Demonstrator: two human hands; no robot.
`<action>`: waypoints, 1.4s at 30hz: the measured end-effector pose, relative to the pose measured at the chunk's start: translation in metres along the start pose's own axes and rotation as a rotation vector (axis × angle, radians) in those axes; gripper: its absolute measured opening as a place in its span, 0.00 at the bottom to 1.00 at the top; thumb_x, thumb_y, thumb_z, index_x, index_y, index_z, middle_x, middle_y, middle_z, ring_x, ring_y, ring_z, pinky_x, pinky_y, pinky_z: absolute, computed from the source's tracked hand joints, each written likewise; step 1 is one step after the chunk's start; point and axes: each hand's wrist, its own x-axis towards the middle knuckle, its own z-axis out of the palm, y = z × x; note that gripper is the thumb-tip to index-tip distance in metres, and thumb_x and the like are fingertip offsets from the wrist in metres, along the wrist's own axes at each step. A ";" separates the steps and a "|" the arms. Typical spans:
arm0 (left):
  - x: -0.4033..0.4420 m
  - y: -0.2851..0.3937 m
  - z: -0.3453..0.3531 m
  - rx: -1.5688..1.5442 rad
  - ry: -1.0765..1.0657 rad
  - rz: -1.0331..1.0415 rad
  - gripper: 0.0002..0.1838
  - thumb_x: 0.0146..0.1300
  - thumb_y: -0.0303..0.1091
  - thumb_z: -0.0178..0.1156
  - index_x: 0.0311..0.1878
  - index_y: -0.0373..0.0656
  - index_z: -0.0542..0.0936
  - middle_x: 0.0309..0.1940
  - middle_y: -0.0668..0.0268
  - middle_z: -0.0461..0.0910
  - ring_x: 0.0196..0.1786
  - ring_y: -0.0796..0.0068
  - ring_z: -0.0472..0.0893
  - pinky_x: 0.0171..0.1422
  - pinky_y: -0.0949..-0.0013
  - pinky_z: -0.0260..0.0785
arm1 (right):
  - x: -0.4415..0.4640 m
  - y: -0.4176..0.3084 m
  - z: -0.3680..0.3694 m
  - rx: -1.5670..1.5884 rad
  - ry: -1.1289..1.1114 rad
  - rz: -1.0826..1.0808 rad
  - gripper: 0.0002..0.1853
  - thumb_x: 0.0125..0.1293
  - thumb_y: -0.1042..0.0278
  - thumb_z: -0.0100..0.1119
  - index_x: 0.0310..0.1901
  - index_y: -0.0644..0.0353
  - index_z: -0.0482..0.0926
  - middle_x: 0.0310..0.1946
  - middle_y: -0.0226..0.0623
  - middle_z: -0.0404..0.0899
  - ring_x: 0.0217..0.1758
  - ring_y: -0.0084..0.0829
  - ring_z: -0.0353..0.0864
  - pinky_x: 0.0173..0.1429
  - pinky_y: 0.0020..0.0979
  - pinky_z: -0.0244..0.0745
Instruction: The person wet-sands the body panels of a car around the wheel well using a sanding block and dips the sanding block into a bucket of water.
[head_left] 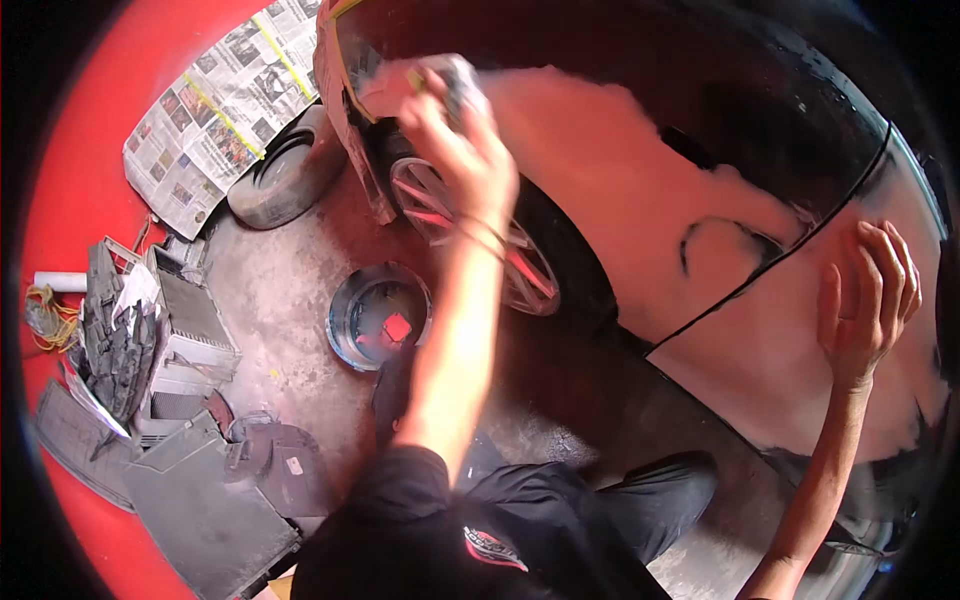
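My left hand (462,150) is raised at the car's wheel arch, its fingers closed around a grey block (460,85) that looks like a sanding block. Motion blurs both, and a yellowish patch shows near the fingertips. Behind them is the car's dark fender (590,150), with a broad pinkish, matt patch. On the right, my right hand (868,300) lies against the pinkish door panel (740,370), fingers stretched and slightly apart, holding nothing. A dark seam runs diagonally between fender and door. A dark curved mark (705,235) shows on the fender near that seam.
Below the spoked wheel (430,200), a round bucket (340,335) with a red block (397,327) inside stands on the concrete floor. A loose tyre (285,180) leans by taped newspaper (220,110). Dark car parts (210,500) and a radiator-like unit (195,315) are piled at left.
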 end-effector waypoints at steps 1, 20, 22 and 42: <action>-0.045 0.038 -0.004 0.098 -0.079 -0.020 0.21 0.86 0.35 0.60 0.70 0.32 0.69 0.64 0.43 0.72 0.67 0.43 0.73 0.77 0.41 0.65 | -0.001 0.001 0.000 0.000 0.001 0.001 0.17 0.71 0.67 0.75 0.60 0.58 0.89 0.68 0.36 0.89 0.78 0.43 0.83 0.83 0.45 0.69; -0.217 0.132 0.012 0.137 -0.093 -0.153 0.26 0.87 0.38 0.60 0.73 0.28 0.66 0.64 0.46 0.72 0.73 0.51 0.71 0.84 0.45 0.60 | -0.008 0.002 -0.003 0.026 0.042 0.010 0.17 0.71 0.62 0.77 0.60 0.49 0.91 0.69 0.25 0.88 0.77 0.34 0.84 0.82 0.39 0.70; -0.171 0.128 0.006 0.144 -0.112 -0.130 0.27 0.87 0.38 0.60 0.75 0.29 0.65 0.63 0.48 0.72 0.72 0.53 0.71 0.84 0.47 0.60 | -0.009 0.002 -0.005 0.012 0.031 0.015 0.19 0.72 0.64 0.78 0.62 0.50 0.90 0.69 0.25 0.88 0.78 0.33 0.84 0.82 0.38 0.70; -0.165 0.175 0.045 0.078 0.115 -0.552 0.22 0.84 0.34 0.63 0.67 0.29 0.67 0.60 0.46 0.74 0.63 0.53 0.74 0.75 0.50 0.68 | -0.018 0.006 0.003 0.053 0.079 -0.010 0.18 0.75 0.57 0.74 0.64 0.40 0.90 0.70 0.15 0.88 0.75 0.26 0.85 0.78 0.35 0.75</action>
